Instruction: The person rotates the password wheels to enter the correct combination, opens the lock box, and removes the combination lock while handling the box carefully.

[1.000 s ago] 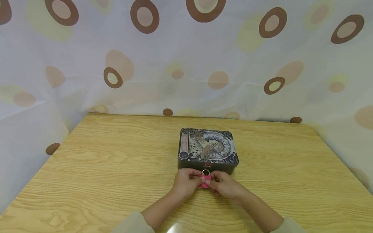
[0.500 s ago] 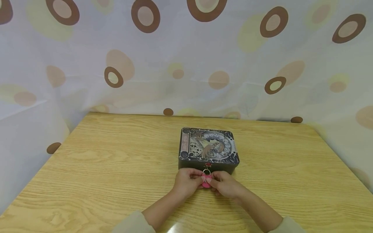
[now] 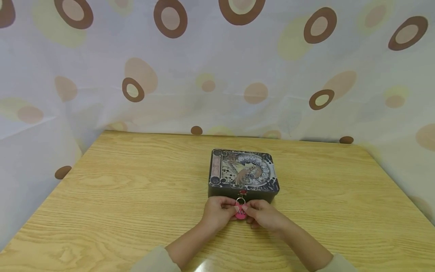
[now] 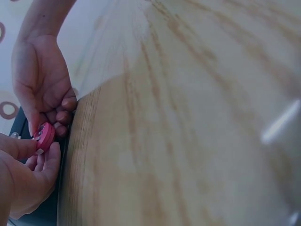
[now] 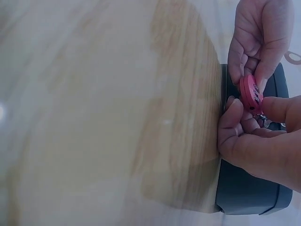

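A pink combination padlock (image 3: 241, 214) hangs by its metal shackle at the red-marked front clasp (image 3: 242, 192) of a dark tin box (image 3: 224, 192) with a picture on its lid. From the left, my left hand (image 3: 216, 214) pinches the padlock between thumb and fingers. My right hand (image 3: 266, 216) grips its right edge, the thumb at the upper right of its face. Small number dials show between the two thumbs. In the right wrist view, curled fingers lie behind the padlock (image 5: 250, 94). The box lid is down. Whether the shackle is locked cannot be made out.
The box stands on a wood-grain table (image 3: 136, 196), a little right of its middle. Behind and at the sides hangs a pale curtain (image 3: 217, 49) with brown and yellow ovals. Light glares off the table's front edge (image 3: 201, 266).
My right thumb has slid off the padlock's face toward its right edge, uncovering the dials. My left hand and the box stay in place.
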A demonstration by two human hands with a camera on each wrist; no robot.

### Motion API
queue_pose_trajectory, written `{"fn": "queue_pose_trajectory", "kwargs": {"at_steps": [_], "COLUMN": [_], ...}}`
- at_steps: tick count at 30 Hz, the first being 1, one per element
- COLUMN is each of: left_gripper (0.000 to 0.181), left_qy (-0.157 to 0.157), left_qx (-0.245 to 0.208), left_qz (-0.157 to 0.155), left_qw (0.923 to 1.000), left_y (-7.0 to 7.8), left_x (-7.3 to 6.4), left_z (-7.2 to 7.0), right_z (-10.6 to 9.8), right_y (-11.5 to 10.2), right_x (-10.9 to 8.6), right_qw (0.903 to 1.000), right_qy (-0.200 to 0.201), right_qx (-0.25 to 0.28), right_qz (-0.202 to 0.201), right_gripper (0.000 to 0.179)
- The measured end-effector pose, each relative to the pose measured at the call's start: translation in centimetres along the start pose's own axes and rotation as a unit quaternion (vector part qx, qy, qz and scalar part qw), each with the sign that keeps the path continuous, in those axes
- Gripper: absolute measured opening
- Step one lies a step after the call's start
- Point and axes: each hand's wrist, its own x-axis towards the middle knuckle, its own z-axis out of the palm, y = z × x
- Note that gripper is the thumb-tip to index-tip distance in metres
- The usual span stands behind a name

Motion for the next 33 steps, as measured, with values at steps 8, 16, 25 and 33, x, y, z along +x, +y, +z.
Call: {"fn": "queue_pose_trajectory", "kwargs": {"at_steps": [8,16,25,33], "left_gripper": [0.014,0.014,0.013,0.013], "left_qy": [0.0,0.002,0.004,0.002], "left_qx": [-0.003,0.001,0.007,0.007], "left_qz": [-0.001,-0.001,0.006,0.004], "left_qw": [1.0,1.0,0.9999,1.0], "left_y": [-0.03,-0.09,-0.18,-0.16], "left_x": [0.01,-0.01,0.1,0.08], "left_z": [0.03,0.04,0.08,0.22], "right_z": [0.04,0.37,0.56,0.65], "right_y": [0.16,-0.04,-0.21,-0.27], "right_x": [-0.1,-0.15,-0.02,-0.05], "right_qw": [0.9999,0.9999,0.9994,0.9985], "right_qy": [-0.004,0.015,0.025,0.028], "right_qx": [-0.003,-0.007,-0.024,-0.046], "right_qz": [-0.014,-0.001,-0.002,-0.014], "right_gripper": [0.023,0.018,0.013,0.015]}}
